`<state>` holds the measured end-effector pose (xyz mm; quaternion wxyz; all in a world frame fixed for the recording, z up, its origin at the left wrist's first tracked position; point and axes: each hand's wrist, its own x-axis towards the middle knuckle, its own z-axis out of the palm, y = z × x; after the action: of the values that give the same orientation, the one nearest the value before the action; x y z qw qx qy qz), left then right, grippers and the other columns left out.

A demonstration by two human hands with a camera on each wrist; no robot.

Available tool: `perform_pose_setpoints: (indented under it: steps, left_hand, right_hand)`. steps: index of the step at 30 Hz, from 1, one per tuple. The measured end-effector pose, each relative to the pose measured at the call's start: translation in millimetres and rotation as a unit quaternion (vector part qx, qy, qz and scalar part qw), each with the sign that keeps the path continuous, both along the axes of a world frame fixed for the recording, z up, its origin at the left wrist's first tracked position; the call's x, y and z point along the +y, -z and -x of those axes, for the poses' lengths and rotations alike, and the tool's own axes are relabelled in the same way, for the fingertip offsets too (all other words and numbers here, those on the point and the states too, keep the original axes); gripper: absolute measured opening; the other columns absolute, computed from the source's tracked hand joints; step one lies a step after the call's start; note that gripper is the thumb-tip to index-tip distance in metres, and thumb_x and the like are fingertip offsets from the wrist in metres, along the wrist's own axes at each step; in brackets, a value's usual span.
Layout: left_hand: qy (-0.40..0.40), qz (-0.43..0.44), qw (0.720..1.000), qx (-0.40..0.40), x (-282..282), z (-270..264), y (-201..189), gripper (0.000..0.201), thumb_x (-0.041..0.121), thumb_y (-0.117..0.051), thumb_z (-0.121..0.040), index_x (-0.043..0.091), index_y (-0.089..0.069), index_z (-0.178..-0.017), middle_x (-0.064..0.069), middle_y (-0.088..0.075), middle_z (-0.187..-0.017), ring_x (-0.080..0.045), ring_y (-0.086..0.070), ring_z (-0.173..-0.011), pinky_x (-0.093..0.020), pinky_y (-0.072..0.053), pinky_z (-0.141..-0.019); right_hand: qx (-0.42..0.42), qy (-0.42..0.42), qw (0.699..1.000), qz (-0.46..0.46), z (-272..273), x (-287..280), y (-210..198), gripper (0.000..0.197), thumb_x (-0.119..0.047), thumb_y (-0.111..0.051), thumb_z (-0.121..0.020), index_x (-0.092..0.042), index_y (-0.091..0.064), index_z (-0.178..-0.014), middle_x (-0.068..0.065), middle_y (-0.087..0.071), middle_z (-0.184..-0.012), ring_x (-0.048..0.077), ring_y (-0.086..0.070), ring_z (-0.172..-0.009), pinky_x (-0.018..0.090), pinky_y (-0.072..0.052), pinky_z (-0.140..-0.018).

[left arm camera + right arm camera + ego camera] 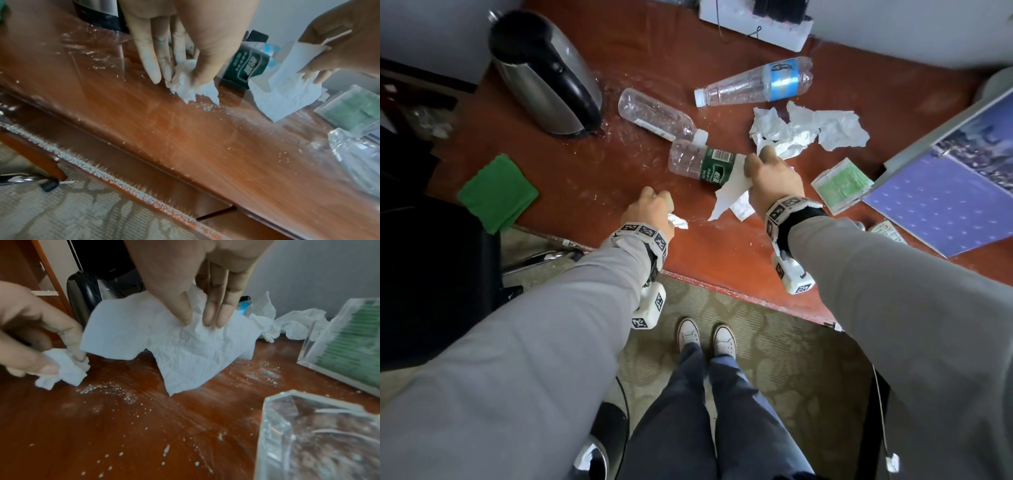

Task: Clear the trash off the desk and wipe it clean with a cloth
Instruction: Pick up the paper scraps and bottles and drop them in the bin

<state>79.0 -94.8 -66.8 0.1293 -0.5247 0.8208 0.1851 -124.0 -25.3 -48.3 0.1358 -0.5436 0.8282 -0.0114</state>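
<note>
My left hand (654, 205) pinches a small crumpled tissue wad (677, 221) (191, 87) just above the reddish wooden desk (722, 246), near its front edge. My right hand (770, 178) pinches a flat white tissue sheet (732, 192) (164, 344) that hangs down to the desk. Three empty plastic bottles lie beyond the hands: a green-labelled one (702, 162), a clear one (657, 114) and a blue-labelled one (756, 84). More crumpled tissues (811, 128) lie behind my right hand. A folded green cloth (498, 192) sits at the desk's left front. White crumbs (115, 391) are scattered on the wood.
A steel kettle (544, 75) stands at the back left, a white power strip (753, 24) at the back. A green-filled clear box (840, 183), a purple board (955, 192) and a clear tray (320, 434) sit on the right. A black chair (431, 274) stands to the left.
</note>
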Motion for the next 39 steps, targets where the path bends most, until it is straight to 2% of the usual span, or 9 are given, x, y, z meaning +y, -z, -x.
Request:
perform_pose_setpoints:
  steps: [8, 13, 19, 22, 25, 29, 32, 36, 39]
  left_hand:
    - [0.011, 0.026, 0.998, 0.063, -0.1, 6.4, -50.0, 0.023, 0.014, -0.066, -0.089, 0.022, -0.063, -0.11, -0.005, -0.053, -0.116, -0.031, -0.064, -0.092, -0.034, -0.052, -0.078]
    - [0.023, 0.043, 0.996, 0.077, 8.8, -7.4, -65.0, 0.022, 0.014, -0.066, -0.088, 0.021, -0.063, -0.108, -0.005, -0.053, -0.115, -0.031, -0.064, -0.091, -0.038, -0.055, -0.082]
    - [-0.007, 0.063, 0.995, 0.076, 39.0, -41.9, -73.6, 0.021, 0.014, -0.068, -0.083, 0.024, -0.062, -0.101, -0.003, -0.051, -0.107, -0.029, -0.062, -0.086, -0.037, -0.054, -0.075]
    - [-0.068, 0.079, 0.992, 0.075, 63.1, -86.6, -81.1, 0.021, 0.016, -0.068, -0.082, 0.025, -0.062, -0.1, -0.003, -0.052, -0.106, -0.031, -0.063, -0.087, -0.04, -0.054, -0.075]
    - [-0.148, 0.087, 0.983, 0.067, 101.0, -144.8, -75.1, 0.022, 0.014, -0.064, -0.085, 0.022, -0.063, -0.105, -0.006, -0.051, -0.112, -0.033, -0.063, -0.093, -0.039, -0.053, -0.08]
    - [-0.242, 0.001, 0.97, 0.008, 188.6, -234.0, -44.9, 0.032, 0.017, -0.066, -0.086, 0.019, -0.061, -0.117, -0.01, -0.05, -0.126, -0.032, -0.058, -0.112, -0.041, -0.05, -0.096]
    - [-0.302, -0.052, 0.951, -0.048, 256.2, -305.3, -24.1, 0.039, 0.022, -0.066, -0.088, 0.017, -0.059, -0.125, -0.01, -0.053, -0.13, -0.032, -0.057, -0.117, -0.041, -0.05, -0.097]
    - [-0.43, -0.108, 0.892, -0.089, 325.7, -396.1, -10.7, 0.038, 0.028, -0.063, -0.092, 0.013, -0.06, -0.126, -0.009, -0.057, -0.13, -0.032, -0.057, -0.119, -0.041, -0.048, -0.096]
    - [-0.505, -0.093, 0.854, -0.085, 371.6, -453.8, -4.9, 0.031, 0.028, -0.062, -0.089, 0.013, -0.067, -0.116, -0.011, -0.065, -0.119, -0.032, -0.061, -0.111, -0.042, -0.05, -0.095]
  right_hand:
    - [0.006, -0.004, 1.0, -0.02, -6.0, 15.8, -41.4, 0.027, 0.001, -0.053, -0.085, -0.007, -0.053, -0.111, 0.013, -0.049, -0.108, 0.035, -0.06, -0.085, 0.037, -0.046, -0.068]
    - [0.015, -0.002, 1.0, -0.003, -20.0, 30.3, -58.0, 0.024, 0.0, -0.053, -0.084, -0.007, -0.054, -0.107, 0.013, -0.05, -0.106, 0.035, -0.06, -0.082, 0.041, -0.053, -0.072]
    - [0.014, -0.043, 0.998, -0.035, -49.8, 48.9, -69.7, 0.032, -0.004, -0.053, -0.084, -0.009, -0.056, -0.115, 0.013, -0.057, -0.11, 0.037, -0.063, -0.095, 0.036, -0.053, -0.077]
    - [0.016, -0.12, 0.992, -0.035, -91.1, 52.1, -74.2, 0.029, -0.003, -0.053, -0.084, -0.009, -0.061, -0.111, 0.014, -0.063, -0.108, 0.036, -0.064, -0.095, 0.041, -0.056, -0.081]
    - [-0.009, -0.19, 0.981, -0.034, -149.8, 61.5, -68.0, 0.027, -0.008, -0.056, -0.084, -0.01, -0.064, -0.11, 0.013, -0.064, -0.107, 0.036, -0.064, -0.095, 0.037, -0.053, -0.077]
    - [-0.051, -0.281, 0.955, -0.082, -237.1, 103.9, -39.1, 0.031, -0.008, -0.061, -0.078, -0.014, -0.065, -0.108, 0.015, -0.066, -0.108, 0.036, -0.065, -0.097, 0.036, -0.052, -0.079]
    - [-0.053, -0.355, 0.922, -0.144, -302.6, 136.2, -19.9, 0.029, -0.008, -0.062, -0.076, -0.012, -0.062, -0.105, 0.015, -0.066, -0.104, 0.036, -0.065, -0.096, 0.039, -0.055, -0.079]
    - [-0.048, -0.439, 0.884, -0.151, -385.6, 157.4, -5.4, 0.028, -0.014, -0.06, -0.076, -0.011, -0.061, -0.104, 0.014, -0.064, -0.102, 0.036, -0.063, -0.096, 0.037, -0.054, -0.08]
    - [-0.026, -0.491, 0.859, -0.144, -449.9, 171.6, 6.4, 0.025, -0.012, -0.054, -0.084, -0.01, -0.059, -0.108, 0.015, -0.065, -0.102, 0.035, -0.062, -0.097, 0.03, -0.045, -0.07]
